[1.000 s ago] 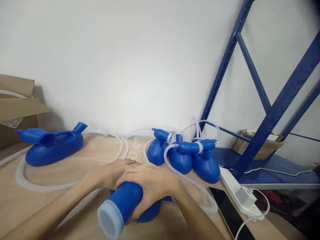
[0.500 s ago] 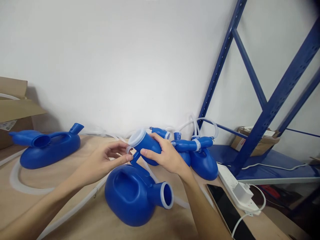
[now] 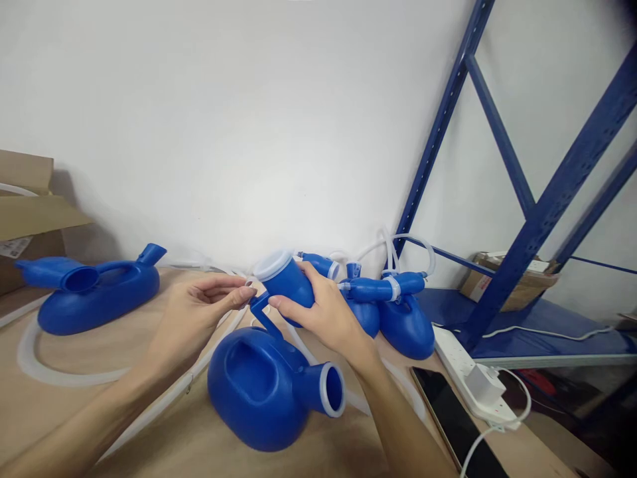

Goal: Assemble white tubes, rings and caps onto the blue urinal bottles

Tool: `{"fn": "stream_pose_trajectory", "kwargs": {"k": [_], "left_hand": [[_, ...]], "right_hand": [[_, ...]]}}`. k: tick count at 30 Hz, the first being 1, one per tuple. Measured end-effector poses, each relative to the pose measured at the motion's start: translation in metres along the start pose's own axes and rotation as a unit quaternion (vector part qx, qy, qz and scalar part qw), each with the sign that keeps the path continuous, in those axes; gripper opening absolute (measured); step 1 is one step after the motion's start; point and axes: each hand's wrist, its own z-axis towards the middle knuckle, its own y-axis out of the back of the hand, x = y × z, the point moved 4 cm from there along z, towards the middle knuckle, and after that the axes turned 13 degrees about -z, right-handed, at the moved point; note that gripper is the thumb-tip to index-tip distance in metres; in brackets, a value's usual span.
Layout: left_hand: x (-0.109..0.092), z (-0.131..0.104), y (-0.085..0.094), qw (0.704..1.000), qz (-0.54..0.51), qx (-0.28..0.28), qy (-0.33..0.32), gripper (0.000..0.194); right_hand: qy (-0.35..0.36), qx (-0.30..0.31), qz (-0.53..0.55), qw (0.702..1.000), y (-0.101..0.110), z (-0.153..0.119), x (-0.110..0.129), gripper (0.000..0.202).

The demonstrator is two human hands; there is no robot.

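My right hand (image 3: pixel 326 305) is wrapped around a blue urinal cup (image 3: pixel 293 285) with a white rim, tilted to the upper left. Just left of the rim, my left hand (image 3: pixel 212 302) pinches a small translucent band (image 3: pixel 250 287), mostly hidden by the fingertips. Below both hands stands a blue urinal bottle (image 3: pixel 259 392), its white-rimmed mouth open toward the lower right. From its top rises a bent blue strap (image 3: pixel 263 315), whose upper end lies between my left fingertips and right thumb; I cannot tell if either touches it.
Another blue bottle (image 3: pixel 104 302) with a cup on it lies at left, near a cardboard box (image 3: pixel 37 219). Several blue bottles and cups (image 3: pixel 405 325) with hoses crowd the back right. A phone (image 3: pixel 448 411), power strip (image 3: pixel 462 372) and blue shelf (image 3: pixel 527 332) are at right.
The cup has shifted slightly left and up in my right hand. My left hand has moved left, away from the rim, and more of the blue strap shows between the hands.
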Motion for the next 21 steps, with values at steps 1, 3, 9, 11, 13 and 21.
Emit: {"fn": "stream_pose_trajectory", "kwargs": {"k": [1, 3, 9, 11, 13, 21], "left_hand": [[0.001, -0.001, -0.001, 1.0, -0.009, -0.001, 0.005, 0.05], [0.004, -0.001, -0.003, 0.999, -0.03, -0.003, 0.009, 0.049], [0.017, -0.001, -0.003, 0.996, -0.076, -0.033, 0.019, 0.049], [0.02, -0.003, -0.003, 0.994, -0.094, -0.048, 0.021, 0.049], [0.022, -0.005, -0.003, 0.991, -0.113, -0.067, 0.018, 0.05], [0.018, -0.005, -0.009, 0.981, -0.187, -0.02, 0.049, 0.051]], "right_hand": [[0.002, 0.001, -0.002, 1.0, 0.0, 0.0, 0.001, 0.056], [0.005, 0.009, 0.001, 1.0, -0.001, 0.0, 0.002, 0.054], [-0.009, 0.009, -0.008, 1.0, -0.005, -0.001, 0.004, 0.055], [-0.012, 0.008, 0.005, 1.0, -0.008, -0.001, 0.005, 0.054], [-0.015, 0.006, 0.022, 1.0, -0.012, -0.001, 0.005, 0.053], [-0.024, -0.06, 0.073, 0.995, -0.01, -0.001, 0.006, 0.045]]}}
